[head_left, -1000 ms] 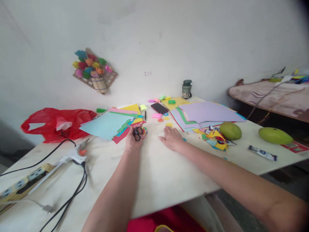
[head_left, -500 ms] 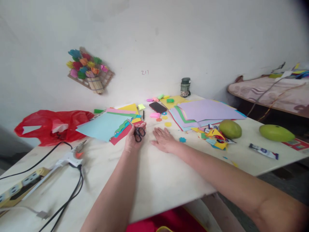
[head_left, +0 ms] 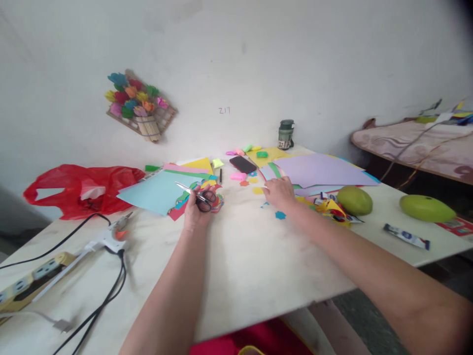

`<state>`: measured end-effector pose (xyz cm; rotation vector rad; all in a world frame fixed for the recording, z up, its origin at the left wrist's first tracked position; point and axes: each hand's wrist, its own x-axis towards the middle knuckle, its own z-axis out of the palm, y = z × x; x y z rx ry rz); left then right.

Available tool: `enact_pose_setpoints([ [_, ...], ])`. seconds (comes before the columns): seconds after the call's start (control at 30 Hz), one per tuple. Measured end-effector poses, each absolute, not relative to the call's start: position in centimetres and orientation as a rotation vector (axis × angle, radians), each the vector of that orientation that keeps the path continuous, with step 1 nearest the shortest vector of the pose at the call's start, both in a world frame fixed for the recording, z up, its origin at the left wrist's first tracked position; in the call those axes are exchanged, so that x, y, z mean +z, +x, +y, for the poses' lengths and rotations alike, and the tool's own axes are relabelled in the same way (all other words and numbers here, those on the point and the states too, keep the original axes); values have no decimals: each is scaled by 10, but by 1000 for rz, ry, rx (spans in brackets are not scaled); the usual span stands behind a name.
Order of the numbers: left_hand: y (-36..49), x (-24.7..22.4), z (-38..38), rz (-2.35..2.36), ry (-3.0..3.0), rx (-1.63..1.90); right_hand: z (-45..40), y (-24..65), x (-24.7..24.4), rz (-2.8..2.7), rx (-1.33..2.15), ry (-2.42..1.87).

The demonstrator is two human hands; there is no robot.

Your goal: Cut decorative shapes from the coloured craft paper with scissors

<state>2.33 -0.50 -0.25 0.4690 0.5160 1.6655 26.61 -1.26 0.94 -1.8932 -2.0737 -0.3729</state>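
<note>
My left hand (head_left: 198,211) lies palm up in the left-centre of the table, closed around a pair of scissors (head_left: 205,197) with black handles. The blades point left over a light blue paper sheet (head_left: 158,190). Colourful paper scraps (head_left: 219,203) show around its fingers. My right hand (head_left: 281,193) is palm down at the near-left edge of a stack topped by a lilac sheet (head_left: 325,170). Its fingers are bent but apart, and their tips are partly hidden. Beside it are a yellow paper cutout (head_left: 257,190) and a blue cutout (head_left: 280,215).
A phone (head_left: 243,164) lies beyond the hands, with a green bottle (head_left: 286,134) behind. At right are paper scraps (head_left: 334,212), two green fruits (head_left: 354,200) and a tube (head_left: 406,236). A red plastic bag (head_left: 84,192), glue gun (head_left: 113,239) and power strip (head_left: 37,276) occupy the left.
My right hand has moved right and away from me, from lying flat to bent fingers by the paper stack. My left hand has turned further open-side up, the scissors now pointing left.
</note>
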Motion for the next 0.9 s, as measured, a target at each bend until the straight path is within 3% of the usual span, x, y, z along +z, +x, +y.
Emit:
enact_pose_setpoints([
  [0.13,13,0,-3,586,425,1726,21,264,25,-2150,-42,-2135],
  [0.37,18,4,-8,650,437,1683,49,255,35,-2203,253,-2165],
  [0.8,22,-1,-8,593,529,1599,27,214,24,-2236,386,-1823],
  [0.9,24,-2,-9,607,542,1581,17,198,6,-2173,188,-1767],
])
